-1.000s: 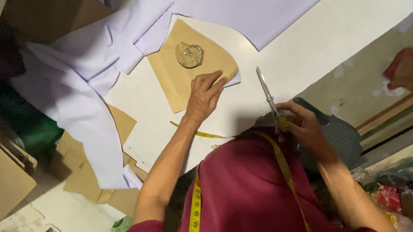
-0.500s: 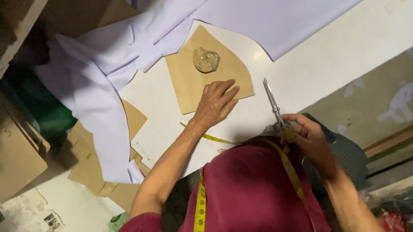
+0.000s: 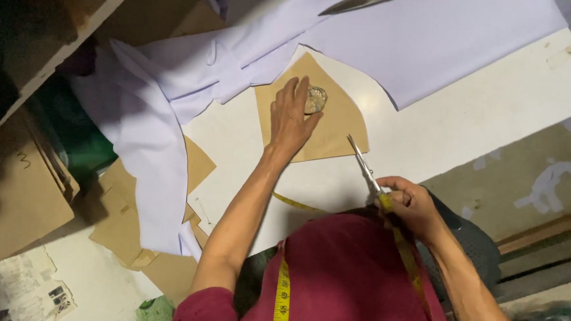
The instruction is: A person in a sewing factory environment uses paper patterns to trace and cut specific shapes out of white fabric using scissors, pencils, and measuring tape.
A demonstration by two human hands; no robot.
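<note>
We have our left hand (image 3: pixel 292 118) spread flat on the brown paper pattern (image 3: pixel 329 127), which lies on the white surface (image 3: pixel 496 119) beside the pale lilac cloth (image 3: pixel 435 44); the fingers (image 3: pixel 289 92) reach to a small clear round weight (image 3: pixel 315 99) and touch its left side. Our right hand (image 3: pixel 410 203) is closed around the handles of the scissors (image 3: pixel 363 164), blades pointing at the pattern's near edge. We judge the pattern light, stiff and apt to slide, best pinned under a flat palm; the weight looks like glass, so hard and perhaps slippery. The scissor handles are hidden in our grip, and a second pair of shears (image 3: pixel 362 0) is cut off at the top.
</note>
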